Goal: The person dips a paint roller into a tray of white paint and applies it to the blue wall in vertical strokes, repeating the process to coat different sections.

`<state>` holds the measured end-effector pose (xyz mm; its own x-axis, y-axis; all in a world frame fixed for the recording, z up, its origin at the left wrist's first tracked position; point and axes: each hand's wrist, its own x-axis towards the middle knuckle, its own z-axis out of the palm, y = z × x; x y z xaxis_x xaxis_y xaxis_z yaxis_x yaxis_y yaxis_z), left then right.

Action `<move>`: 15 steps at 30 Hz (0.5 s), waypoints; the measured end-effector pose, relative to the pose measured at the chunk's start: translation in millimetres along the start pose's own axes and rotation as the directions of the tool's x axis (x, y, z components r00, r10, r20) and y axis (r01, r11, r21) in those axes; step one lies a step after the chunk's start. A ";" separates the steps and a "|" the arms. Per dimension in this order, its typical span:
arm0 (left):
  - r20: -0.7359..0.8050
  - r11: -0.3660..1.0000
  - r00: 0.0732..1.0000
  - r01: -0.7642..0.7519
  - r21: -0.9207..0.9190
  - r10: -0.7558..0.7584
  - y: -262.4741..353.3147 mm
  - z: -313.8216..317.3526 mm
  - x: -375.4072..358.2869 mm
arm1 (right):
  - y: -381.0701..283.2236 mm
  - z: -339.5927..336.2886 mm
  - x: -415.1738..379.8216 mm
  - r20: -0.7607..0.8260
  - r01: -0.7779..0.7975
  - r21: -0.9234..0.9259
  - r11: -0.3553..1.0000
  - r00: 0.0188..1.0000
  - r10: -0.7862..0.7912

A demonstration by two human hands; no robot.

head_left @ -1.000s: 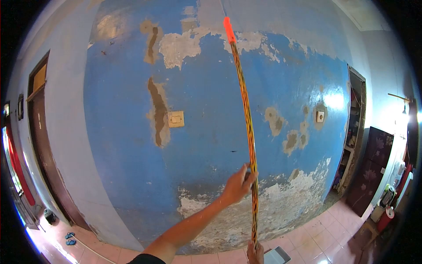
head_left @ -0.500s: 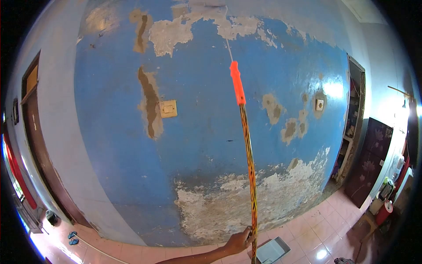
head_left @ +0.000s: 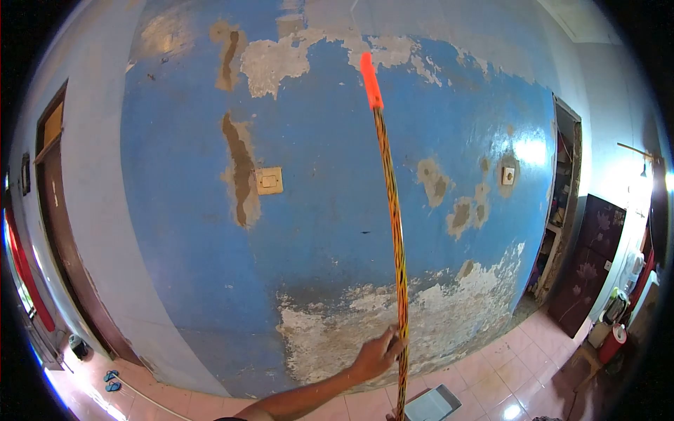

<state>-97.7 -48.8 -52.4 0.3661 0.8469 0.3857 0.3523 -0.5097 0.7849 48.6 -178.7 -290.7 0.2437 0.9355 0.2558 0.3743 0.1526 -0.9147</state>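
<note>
The left hand (head_left: 374, 358) is holding the long striped pole (head_left: 396, 238) with its fingers curled closed, likely steadying it, but I'm not seeing the right hand's fingers.

Reaches in from the bottom edge with the left arm (head_left: 303, 398), bare and slanting up to the right. Holds the left wrist (head_left: 351, 375) nearly in line with the arm, bent only a little. Curls the fingers of the left hand (head_left: 376, 357) round in a grip, low down and right of the middle. Shows the back of the hand to the camera.
</note>
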 end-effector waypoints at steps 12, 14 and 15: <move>-0.291 0.909 0.895 -0.391 -0.145 0.338 116.4 -96.9 143.3 | -169.1 -29.0 110.5 0.089 -0.066 0.314 0.947 0.995 0.040; -0.328 0.887 0.872 -0.432 -0.163 0.364 128.2 -105.6 153.5 | -180.2 -30.0 120.4 0.101 -0.031 0.317 0.948 0.995 -0.002; -0.330 0.884 0.869 -0.438 -0.166 0.368 131.9 -108.3 156.3 | -186.0 -30.4 122.3 0.098 -0.043 0.352 0.935 0.995 0.009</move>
<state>-87.3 32.7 163.9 0.1633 0.5982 0.7845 0.0085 -0.7960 0.6052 36.0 -102.4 -79.8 0.1580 0.9636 0.2155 0.0248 0.2143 -0.9765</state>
